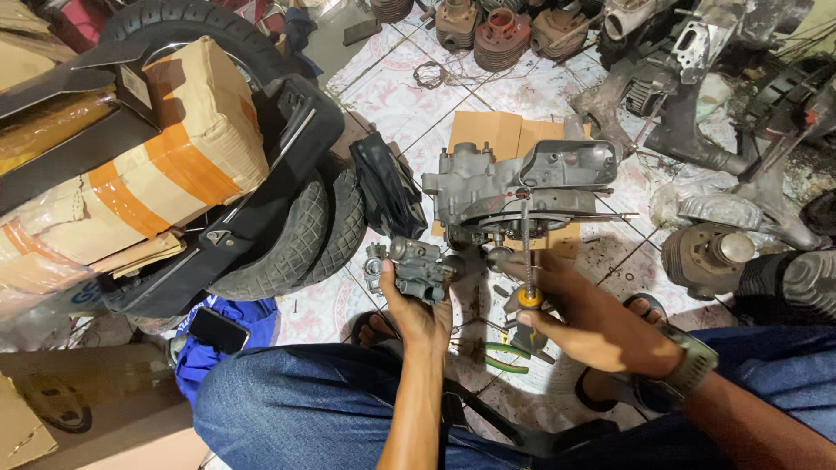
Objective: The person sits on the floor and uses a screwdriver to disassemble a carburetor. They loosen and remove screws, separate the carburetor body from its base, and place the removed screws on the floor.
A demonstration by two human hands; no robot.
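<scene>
My left hand (416,306) grips a small grey metal carburetor (420,264), held up just left of the engine case (514,187). That grey engine case rests on a piece of cardboard (492,132) on the tiled floor. My right hand (582,320) holds a screwdriver (526,252) with a yellow collar, its thin shaft pointing up into the lower edge of the engine case. A watch sits on my right wrist. My knees in blue jeans frame the bottom of the view.
Two stacked tyres (300,235) and a taped cardboard box (165,148) lie at left. Green-handled pliers (505,357) rest on the floor between my feet. Engine cylinders (501,35) and metal parts crowd the back and right. A phone (218,329) lies on blue cloth.
</scene>
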